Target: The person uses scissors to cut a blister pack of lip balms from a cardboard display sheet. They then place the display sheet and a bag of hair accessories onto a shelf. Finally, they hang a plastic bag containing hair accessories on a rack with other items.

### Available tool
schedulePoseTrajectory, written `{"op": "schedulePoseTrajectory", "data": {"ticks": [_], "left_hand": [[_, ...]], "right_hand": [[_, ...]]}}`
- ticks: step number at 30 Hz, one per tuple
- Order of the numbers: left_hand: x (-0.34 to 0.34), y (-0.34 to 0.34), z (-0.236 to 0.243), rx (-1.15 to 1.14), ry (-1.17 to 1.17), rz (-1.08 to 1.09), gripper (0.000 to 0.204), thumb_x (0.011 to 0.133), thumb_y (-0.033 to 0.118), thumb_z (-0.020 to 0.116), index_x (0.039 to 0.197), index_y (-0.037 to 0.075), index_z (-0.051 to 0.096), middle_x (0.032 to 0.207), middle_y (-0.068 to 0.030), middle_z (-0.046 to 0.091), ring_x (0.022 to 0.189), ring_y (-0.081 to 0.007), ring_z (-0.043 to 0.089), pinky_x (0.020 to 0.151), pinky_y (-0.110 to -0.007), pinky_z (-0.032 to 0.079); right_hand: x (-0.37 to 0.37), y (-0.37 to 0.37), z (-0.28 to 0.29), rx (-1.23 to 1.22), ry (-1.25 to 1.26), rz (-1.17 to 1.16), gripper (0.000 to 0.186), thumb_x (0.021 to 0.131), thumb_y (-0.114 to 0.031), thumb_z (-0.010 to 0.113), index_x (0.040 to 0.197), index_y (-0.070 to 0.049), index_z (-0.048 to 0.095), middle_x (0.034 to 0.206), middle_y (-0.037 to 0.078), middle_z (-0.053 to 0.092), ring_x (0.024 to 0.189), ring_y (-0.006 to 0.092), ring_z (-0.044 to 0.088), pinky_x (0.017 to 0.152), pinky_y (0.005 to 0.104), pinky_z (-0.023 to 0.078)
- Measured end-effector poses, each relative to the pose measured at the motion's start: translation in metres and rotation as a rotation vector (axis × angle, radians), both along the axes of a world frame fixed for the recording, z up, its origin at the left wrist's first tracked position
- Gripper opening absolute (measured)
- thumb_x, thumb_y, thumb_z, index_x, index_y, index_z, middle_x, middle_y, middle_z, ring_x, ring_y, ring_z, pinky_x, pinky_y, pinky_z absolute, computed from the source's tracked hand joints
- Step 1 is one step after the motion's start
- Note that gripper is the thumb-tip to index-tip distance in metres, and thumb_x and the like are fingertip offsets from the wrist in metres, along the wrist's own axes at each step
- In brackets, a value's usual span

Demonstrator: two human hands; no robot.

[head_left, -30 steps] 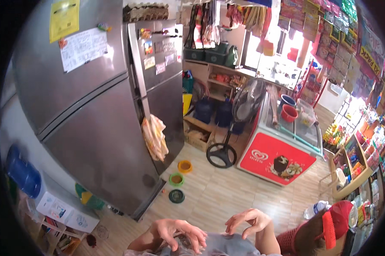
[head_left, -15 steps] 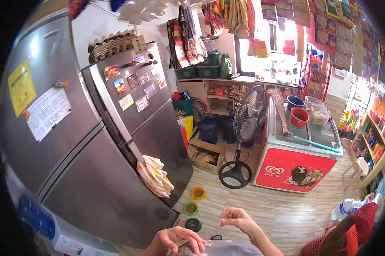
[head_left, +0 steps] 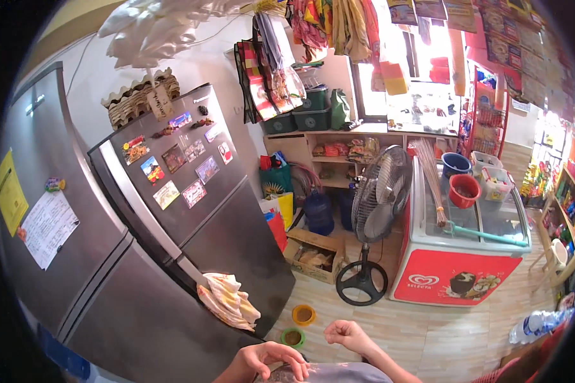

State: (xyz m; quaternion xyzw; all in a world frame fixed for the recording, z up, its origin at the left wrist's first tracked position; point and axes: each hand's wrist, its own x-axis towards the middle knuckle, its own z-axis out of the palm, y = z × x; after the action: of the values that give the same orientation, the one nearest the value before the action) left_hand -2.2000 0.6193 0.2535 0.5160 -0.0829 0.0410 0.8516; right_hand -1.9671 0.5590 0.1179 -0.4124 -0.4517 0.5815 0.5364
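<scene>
My left hand (head_left: pixel 269 361) is at the lower edge, in front of my grey shirt (head_left: pixel 348 371). Its fingers are loosely bent, with the thumb apart from them. Under the palm lies a greyish, shiny patch that I cannot make out. To its right my right hand (head_left: pixel 346 335) is raised with the fingers curled in and the thumb against them. Anything inside that grip is hidden. Beyond the hands, on the floor, are a green pet bowl (head_left: pixel 284 337) and an orange pet bowl (head_left: pixel 294 314), both with brown contents.
Two grey refrigerators (head_left: pixel 201 223) fill the left, a cloth (head_left: pixel 227 300) hanging from one handle. Ahead are an open cardboard box (head_left: pixel 309 267), a standing fan (head_left: pixel 380 198) and a red-fronted chest freezer (head_left: pixel 450 274) carrying buckets and a broom. Plastic bottles (head_left: pixel 537 325) are at lower right.
The view has shifted: the refrigerators sit further left, the fan and freezer further right and lower. My right hand's fingers look more curled. The dark bowl is now mostly out of sight.
</scene>
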Motion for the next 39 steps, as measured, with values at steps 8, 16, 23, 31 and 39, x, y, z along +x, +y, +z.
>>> {"op": "schedulePoseTrajectory", "data": {"ticks": [8, 16, 23, 31, 39], "left_hand": [[0.1, 0.03, -0.013, 0.01, -0.116, 0.071, 0.073, 0.071, 0.032, 0.073, 0.127, -0.004, 0.042, 0.102, -0.0257, 0.06, 0.109, -0.0388, 0.05, 0.102, -0.056, 0.019], [0.197, 0.06, -0.008, 0.059, -0.182, -0.024, 0.074, 0.075, 0.025, 0.07, 0.132, -0.005, 0.033, 0.107, -0.0223, 0.058, 0.112, -0.0324, 0.049, 0.102, -0.05, 0.024], [0.221, 0.077, -0.002, 0.083, -0.088, 0.014, 0.073, 0.075, 0.027, 0.07, 0.131, -0.005, 0.035, 0.105, -0.0206, 0.06, 0.11, -0.0311, 0.05, 0.1, -0.047, 0.029], [0.2, 0.125, -0.003, 0.079, -0.037, 0.099, 0.073, 0.072, 0.025, 0.073, 0.129, -0.005, 0.038, 0.105, -0.0199, 0.06, 0.11, -0.0301, 0.051, 0.1, -0.045, 0.029], [0.139, 0.207, -0.01, 0.116, -0.087, 0.198, 0.07, 0.073, 0.016, 0.072, 0.129, -0.007, 0.036, 0.106, -0.0205, 0.059, 0.109, -0.0297, 0.051, 0.1, -0.045, 0.029]], "right_hand": [[0.103, 0.045, 0.018, 0.233, -0.842, 0.199, 0.023, 0.081, -0.022, 0.061, 0.1, -0.009, 0.06, 0.08, 0.013, 0.064, 0.072, 0.0272, 0.063, 0.065, 0.0366, 0.049], [0.186, 0.073, 0.02, 0.209, -1.102, 0.407, 0.031, 0.08, -0.026, 0.059, 0.107, -0.011, 0.057, 0.089, 0.017, 0.064, 0.085, 0.0342, 0.061, 0.072, 0.0435, 0.048], [0.196, 0.095, 0.017, 0.236, -1.044, 0.597, 0.035, 0.082, -0.026, 0.057, 0.114, -0.012, 0.054, 0.097, 0.017, 0.063, 0.091, 0.0326, 0.06, 0.074, 0.0423, 0.047], [0.178, 0.167, 0.022, 0.356, -1.106, 0.607, 0.035, 0.081, -0.024, 0.059, 0.114, -0.012, 0.054, 0.087, 0.017, 0.064, 0.083, 0.0354, 0.06, 0.069, 0.0439, 0.047], [0.117, 0.281, 0.042, 0.533, -1.044, 0.615, 0.032, 0.079, -0.021, 0.057, 0.108, -0.008, 0.056, 0.082, 0.017, 0.063, 0.076, 0.0354, 0.061, 0.066, 0.0444, 0.047]]}}
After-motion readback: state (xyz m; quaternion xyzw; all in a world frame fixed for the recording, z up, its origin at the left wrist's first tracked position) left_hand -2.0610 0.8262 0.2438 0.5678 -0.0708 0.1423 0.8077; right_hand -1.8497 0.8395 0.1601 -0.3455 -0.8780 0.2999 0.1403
